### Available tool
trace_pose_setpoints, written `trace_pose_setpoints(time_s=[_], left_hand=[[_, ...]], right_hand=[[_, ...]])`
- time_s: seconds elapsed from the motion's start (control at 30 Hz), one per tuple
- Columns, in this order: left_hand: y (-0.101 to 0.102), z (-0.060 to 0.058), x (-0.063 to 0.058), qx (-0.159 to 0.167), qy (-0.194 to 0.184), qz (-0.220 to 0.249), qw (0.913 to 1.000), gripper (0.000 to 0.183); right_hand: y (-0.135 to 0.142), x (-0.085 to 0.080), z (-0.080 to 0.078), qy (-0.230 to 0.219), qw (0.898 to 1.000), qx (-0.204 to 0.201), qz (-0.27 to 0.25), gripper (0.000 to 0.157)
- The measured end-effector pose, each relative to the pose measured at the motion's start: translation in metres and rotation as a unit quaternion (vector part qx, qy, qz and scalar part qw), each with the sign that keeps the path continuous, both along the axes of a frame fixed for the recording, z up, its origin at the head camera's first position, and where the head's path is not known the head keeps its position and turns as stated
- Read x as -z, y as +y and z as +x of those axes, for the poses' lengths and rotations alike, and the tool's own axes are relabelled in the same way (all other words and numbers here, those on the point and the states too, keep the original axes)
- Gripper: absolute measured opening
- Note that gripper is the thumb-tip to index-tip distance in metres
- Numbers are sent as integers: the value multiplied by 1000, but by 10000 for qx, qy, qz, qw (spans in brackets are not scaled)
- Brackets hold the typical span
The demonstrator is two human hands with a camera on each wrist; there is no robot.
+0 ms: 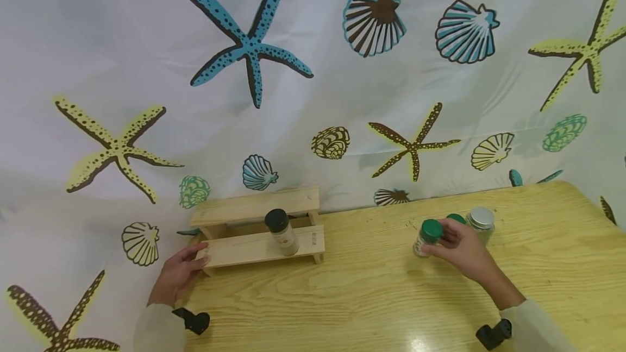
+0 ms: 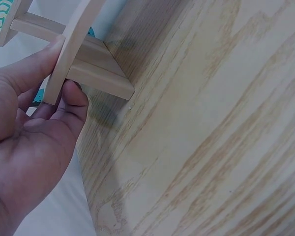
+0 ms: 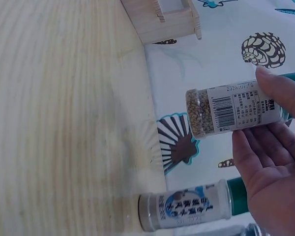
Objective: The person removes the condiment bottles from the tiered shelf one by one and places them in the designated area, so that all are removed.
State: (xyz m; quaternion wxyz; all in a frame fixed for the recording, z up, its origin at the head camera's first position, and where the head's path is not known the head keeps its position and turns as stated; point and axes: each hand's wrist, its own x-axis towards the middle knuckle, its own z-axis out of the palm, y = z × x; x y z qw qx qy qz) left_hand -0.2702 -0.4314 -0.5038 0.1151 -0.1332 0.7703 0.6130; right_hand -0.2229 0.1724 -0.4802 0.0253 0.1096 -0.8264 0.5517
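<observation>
My left hand (image 1: 177, 275) grips the left end of the lower step of a two-tier wooden rack (image 1: 235, 249). In the left wrist view, thumb and fingers pinch the edge of that board (image 2: 71, 46). On the lower step, toward its right end, stands a black-lidded spice jar (image 1: 286, 240). My right hand (image 1: 467, 251) holds a green-lidded spice jar (image 1: 432, 231) over the right side of the table. Small tan grains and a barcode label show on this jar (image 3: 236, 109) in the right wrist view.
Behind my right hand stand a second green-lidded shaker (image 3: 196, 205) with a blue-and-white label and a silver-lidded jar (image 1: 482, 218). The wooden table (image 1: 362, 297) ends at a curtain (image 1: 313, 96) printed with starfish and shells, close behind the rack.
</observation>
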Motion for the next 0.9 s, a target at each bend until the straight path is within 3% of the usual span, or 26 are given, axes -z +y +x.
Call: trace_pose_setpoints(time_s=[0.6,0.9], left_hand=[[-1,-2,2,18,-58,249,9997,58],[-1,-1,4,-93,-47,365,9993,53]], right_hand=[[40,27,24,-388,9961,717,327,51],[48,36,27,-413,9942,890,443,51]])
